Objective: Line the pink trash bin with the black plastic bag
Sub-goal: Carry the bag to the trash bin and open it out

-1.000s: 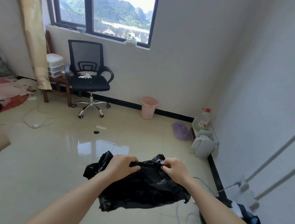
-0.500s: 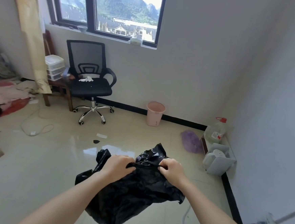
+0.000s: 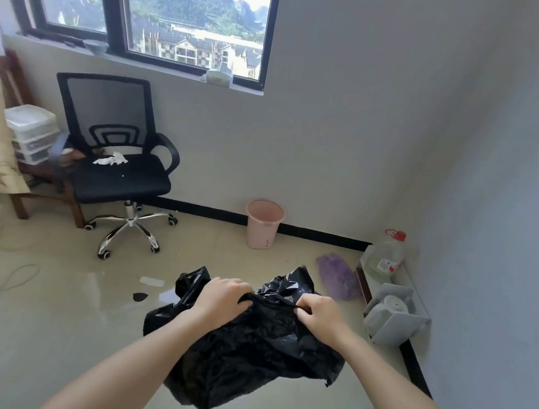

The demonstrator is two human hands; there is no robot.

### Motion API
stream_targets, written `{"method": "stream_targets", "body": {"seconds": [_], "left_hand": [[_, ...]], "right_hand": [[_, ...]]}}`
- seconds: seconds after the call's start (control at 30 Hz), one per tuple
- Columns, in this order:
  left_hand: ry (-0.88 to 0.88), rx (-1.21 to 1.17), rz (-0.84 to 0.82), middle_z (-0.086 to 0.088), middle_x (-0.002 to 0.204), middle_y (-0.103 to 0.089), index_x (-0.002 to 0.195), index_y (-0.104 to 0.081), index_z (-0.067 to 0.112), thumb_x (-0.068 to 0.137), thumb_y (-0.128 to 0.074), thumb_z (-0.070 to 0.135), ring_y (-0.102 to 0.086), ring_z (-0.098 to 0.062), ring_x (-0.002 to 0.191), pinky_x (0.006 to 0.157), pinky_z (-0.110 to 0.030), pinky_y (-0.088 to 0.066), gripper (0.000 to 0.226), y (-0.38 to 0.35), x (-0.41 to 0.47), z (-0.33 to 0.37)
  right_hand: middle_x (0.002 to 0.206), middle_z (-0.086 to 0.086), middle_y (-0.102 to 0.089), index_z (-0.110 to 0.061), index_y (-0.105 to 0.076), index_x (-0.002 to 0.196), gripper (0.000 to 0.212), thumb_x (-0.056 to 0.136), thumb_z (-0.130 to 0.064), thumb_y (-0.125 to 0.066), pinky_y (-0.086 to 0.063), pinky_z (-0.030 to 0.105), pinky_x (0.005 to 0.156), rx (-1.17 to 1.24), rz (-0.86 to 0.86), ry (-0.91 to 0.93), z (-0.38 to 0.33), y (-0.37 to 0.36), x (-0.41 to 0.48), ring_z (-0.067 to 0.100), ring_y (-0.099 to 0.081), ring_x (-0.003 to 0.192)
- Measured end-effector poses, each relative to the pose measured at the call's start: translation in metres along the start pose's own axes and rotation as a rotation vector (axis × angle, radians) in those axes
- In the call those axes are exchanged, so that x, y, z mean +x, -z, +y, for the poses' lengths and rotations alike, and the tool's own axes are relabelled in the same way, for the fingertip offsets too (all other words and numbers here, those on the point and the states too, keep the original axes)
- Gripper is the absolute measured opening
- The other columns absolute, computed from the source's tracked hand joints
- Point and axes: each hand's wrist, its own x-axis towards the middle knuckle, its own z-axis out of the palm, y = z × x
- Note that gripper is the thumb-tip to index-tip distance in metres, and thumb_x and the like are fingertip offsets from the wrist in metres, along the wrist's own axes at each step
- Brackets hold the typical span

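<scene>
A crumpled black plastic bag (image 3: 250, 348) hangs in the air in front of me, held at its top edge by both hands. My left hand (image 3: 222, 299) grips the edge on the left, and my right hand (image 3: 319, 314) pinches it on the right. The pink trash bin (image 3: 263, 225) stands upright and open on the floor against the far wall, well beyond the bag. Its inside looks bare.
A black office chair (image 3: 119, 166) stands left of the bin. A purple cloth (image 3: 338, 276), a large bottle (image 3: 385, 257) and a grey kettle on a rack (image 3: 393, 314) sit along the right wall. A white cable (image 3: 7, 282) and small scraps (image 3: 141, 296) lie on the tiled floor.
The view has come closer to the bin and the far wall. Both hands keep hold of the bag's top edge, and the bag hangs lower and fuller.
</scene>
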Motion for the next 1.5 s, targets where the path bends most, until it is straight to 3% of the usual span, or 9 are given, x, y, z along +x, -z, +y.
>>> {"method": "stream_targets", "body": {"seconds": [0.1, 0.27, 0.6, 0.67, 0.8, 1.0, 1.07, 1.27, 1.5], "left_hand": [[-0.062, 0.057, -0.051, 0.0, 0.116, -0.064, 0.118, -0.057, 0.02, 0.095, -0.045, 0.033, -0.057, -0.021, 0.109, 0.088, -0.031, -0.039, 0.029, -0.022, 0.039, -0.008], [-0.097, 0.096, -0.045, -0.002, 0.116, -0.064, 0.117, -0.057, 0.019, 0.094, -0.045, 0.029, -0.055, -0.023, 0.111, 0.089, -0.033, -0.039, 0.028, -0.042, 0.121, -0.013], [0.026, 0.146, 0.013, -0.001, 0.119, -0.062, 0.121, -0.055, 0.021, 0.095, -0.045, 0.024, -0.052, -0.022, 0.114, 0.093, -0.033, -0.036, 0.028, -0.051, 0.276, -0.05], [0.037, 0.141, 0.029, -0.001, 0.108, -0.068, 0.113, -0.063, 0.02, 0.088, -0.057, 0.021, -0.06, -0.02, 0.104, 0.087, -0.03, -0.042, 0.025, -0.052, 0.288, -0.057], [-0.012, 0.184, 0.079, 0.01, 0.051, -0.065, 0.063, -0.072, 0.027, 0.035, -0.094, 0.02, -0.063, -0.008, 0.048, 0.047, -0.013, -0.048, 0.035, -0.061, 0.32, -0.076], [-0.046, 0.1, 0.1, 0.004, 0.061, -0.07, 0.072, -0.074, 0.02, 0.052, -0.087, 0.011, -0.068, -0.015, 0.058, 0.055, -0.019, -0.051, 0.025, -0.07, 0.403, -0.136], [-0.073, 0.109, 0.089, 0.012, 0.056, -0.066, 0.066, -0.073, 0.027, 0.041, -0.092, 0.02, -0.065, -0.008, 0.052, 0.049, -0.011, -0.046, 0.032, -0.066, 0.436, -0.151], [-0.134, 0.093, 0.012, 0.013, 0.051, -0.062, 0.061, -0.071, 0.03, 0.035, -0.093, 0.021, -0.062, -0.005, 0.048, 0.045, -0.008, -0.042, 0.035, -0.08, 0.519, -0.185], [-0.138, 0.085, -0.066, 0.016, 0.051, -0.063, 0.06, -0.07, 0.033, 0.036, -0.092, 0.022, -0.06, -0.003, 0.048, 0.045, -0.008, -0.041, 0.034, -0.117, 0.603, -0.208]], "right_hand": [[0.102, 0.011, -0.069, -0.004, -0.061, 0.094, 0.018, 0.09, -0.019, -0.052, -0.039, 0.028, 0.083, -0.036, -0.061, -0.058, 0.019, -0.002, 0.026, 0.027, -0.059, 0.097], [0.098, 0.017, -0.068, -0.002, -0.059, 0.092, 0.018, 0.091, -0.018, -0.051, -0.029, 0.026, 0.061, -0.06, -0.11, -0.073, 0.06, 0.012, 0.088, 0.029, -0.059, 0.087], [0.093, 0.017, -0.068, -0.009, -0.055, 0.087, 0.016, 0.09, -0.024, -0.049, -0.035, 0.029, 0.062, -0.109, -0.171, 0.09, 0.113, 0.047, 0.256, 0.031, -0.06, 0.084], [0.095, 0.016, -0.068, -0.009, -0.058, 0.093, 0.019, 0.091, -0.025, -0.048, -0.034, 0.028, 0.063, -0.121, -0.196, 0.124, 0.118, 0.043, 0.283, 0.032, -0.06, 0.086], [0.095, 0.017, -0.068, -0.008, -0.056, 0.095, 0.019, 0.092, -0.024, -0.047, -0.031, 0.027, 0.062, -0.149, -0.275, 0.177, 0.124, 0.031, 0.336, 0.028, -0.054, 0.075], [0.079, 0.021, -0.06, -0.011, -0.04, 0.072, 0.021, 0.09, -0.02, -0.046, -0.03, 0.03, 0.058, -0.239, -0.339, 0.245, 0.129, 0.028, 0.439, 0.028, -0.05, 0.069], [0.081, 0.017, -0.056, -0.009, -0.042, 0.073, 0.019, 0.088, -0.02, -0.046, -0.033, 0.031, 0.062, -0.265, -0.324, 0.273, 0.132, 0.035, 0.476, 0.031, -0.055, 0.081], [0.139, 0.013, -0.043, -0.004, -0.062, 0.096, 0.021, 0.085, -0.019, -0.052, -0.034, 0.036, 0.1, -0.273, -0.232, 0.284, 0.155, 0.037, 0.556, 0.024, -0.036, 0.129], [0.151, 0.004, -0.034, -0.006, -0.061, 0.103, 0.025, 0.086, -0.021, -0.048, -0.018, 0.038, 0.114, -0.26, -0.348, 0.285, 0.207, 0.011, 0.642, 0.018, -0.019, 0.142]]}}
